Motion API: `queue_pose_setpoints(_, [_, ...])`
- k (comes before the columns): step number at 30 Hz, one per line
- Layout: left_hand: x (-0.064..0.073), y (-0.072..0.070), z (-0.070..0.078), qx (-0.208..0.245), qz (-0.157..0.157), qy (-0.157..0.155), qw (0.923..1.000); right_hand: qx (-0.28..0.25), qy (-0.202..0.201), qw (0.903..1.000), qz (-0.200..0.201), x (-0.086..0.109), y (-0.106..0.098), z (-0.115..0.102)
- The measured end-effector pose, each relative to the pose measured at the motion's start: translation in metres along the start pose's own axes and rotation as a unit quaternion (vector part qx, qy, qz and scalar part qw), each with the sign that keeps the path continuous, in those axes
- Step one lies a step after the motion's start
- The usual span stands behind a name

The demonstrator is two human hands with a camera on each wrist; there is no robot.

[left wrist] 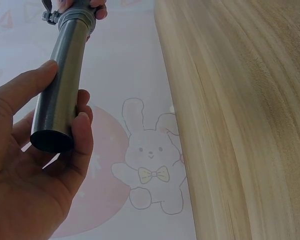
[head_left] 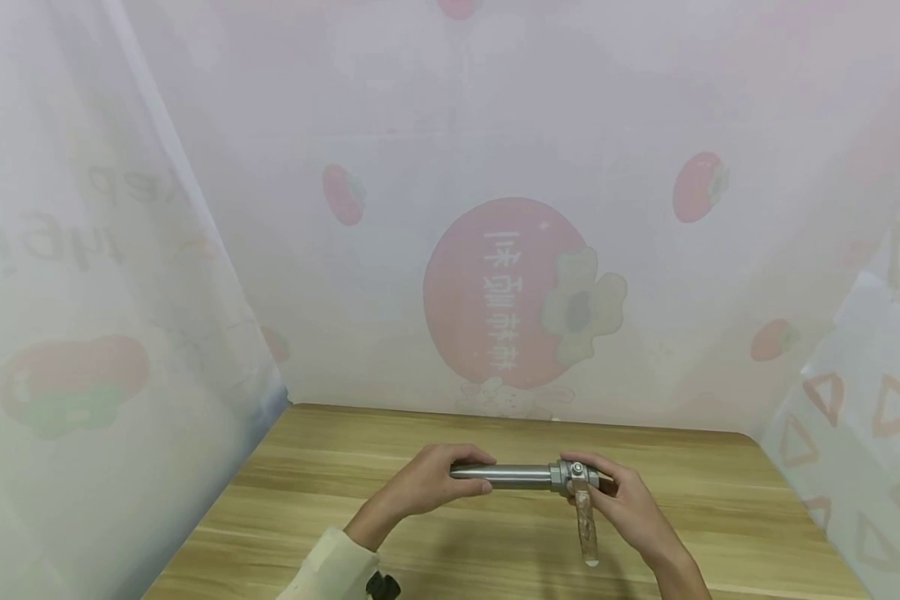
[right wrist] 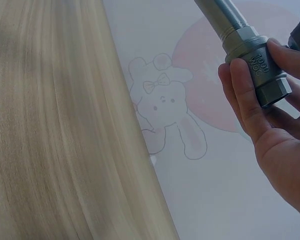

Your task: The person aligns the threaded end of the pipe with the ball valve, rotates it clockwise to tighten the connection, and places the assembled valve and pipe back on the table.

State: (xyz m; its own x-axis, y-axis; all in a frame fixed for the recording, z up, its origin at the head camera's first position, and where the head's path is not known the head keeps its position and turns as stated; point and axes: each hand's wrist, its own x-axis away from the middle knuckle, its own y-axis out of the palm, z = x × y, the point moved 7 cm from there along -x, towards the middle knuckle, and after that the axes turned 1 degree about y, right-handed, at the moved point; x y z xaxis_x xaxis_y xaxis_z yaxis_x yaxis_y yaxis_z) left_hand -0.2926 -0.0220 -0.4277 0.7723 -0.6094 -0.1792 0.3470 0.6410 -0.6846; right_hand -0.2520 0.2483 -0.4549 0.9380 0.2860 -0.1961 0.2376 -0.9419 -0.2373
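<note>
A steel pipe (head_left: 521, 476) is joined to a ball valve (head_left: 562, 477), and both are held level above the table. My left hand (head_left: 437, 479) grips the pipe near its free end, thumb on one side and fingers on the other. In the left wrist view the dark end of the pipe (left wrist: 65, 90) points toward the wrist. My right hand (head_left: 630, 500) holds the valve body (right wrist: 262, 65), which has raised lettering, between thumb and fingers. The valve's lever handle (head_left: 586, 525), in a worn brownish covering, hangs toward me.
The wood-grain table (head_left: 330, 467) lies below both hands. Pale fabric curtains (head_left: 390, 333) with printed fruit and a rabbit stand behind it and at both sides. A small black object (head_left: 382, 586) shows by the left sleeve (head_left: 333, 567).
</note>
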Motion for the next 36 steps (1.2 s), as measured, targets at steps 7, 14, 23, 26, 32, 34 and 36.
queue_pose_setpoints(7, [-0.0001,-0.0009,0.0008,-0.005,0.000,0.007,1.0000,0.000,0.003,1.0000,0.002,-0.0005,0.0001,-0.0011])
queue_pose_setpoints(14, [-0.0002,-0.0010,0.0007,-0.004,0.001,0.006,1.0000,-0.002,-0.001,1.0000,0.002,-0.0009,0.0001,-0.0013])
queue_pose_setpoints(23, [0.0006,-0.0014,0.0006,0.010,0.002,0.006,0.9999,-0.001,0.005,1.0000,-0.001,-0.0009,0.0005,-0.0002])
queue_pose_setpoints(26, [0.0008,-0.0014,0.0008,0.006,0.002,0.008,0.9999,-0.002,0.004,1.0000,-0.003,-0.0009,0.0010,-0.0003])
queue_pose_setpoints(32, [0.0014,-0.0011,0.0009,0.009,0.000,0.008,0.9999,-0.002,0.004,1.0000,-0.002,-0.0005,0.0016,0.0005])
queue_pose_setpoints(34, [0.0016,-0.0010,0.0011,0.010,-0.001,0.010,0.9999,-0.002,0.005,1.0000,-0.002,-0.0006,0.0017,0.0006])
queue_pose_setpoints(36, [0.0017,-0.0010,0.0011,0.012,-0.003,0.010,0.9999,-0.003,0.006,1.0000,-0.001,-0.0007,0.0018,0.0005])
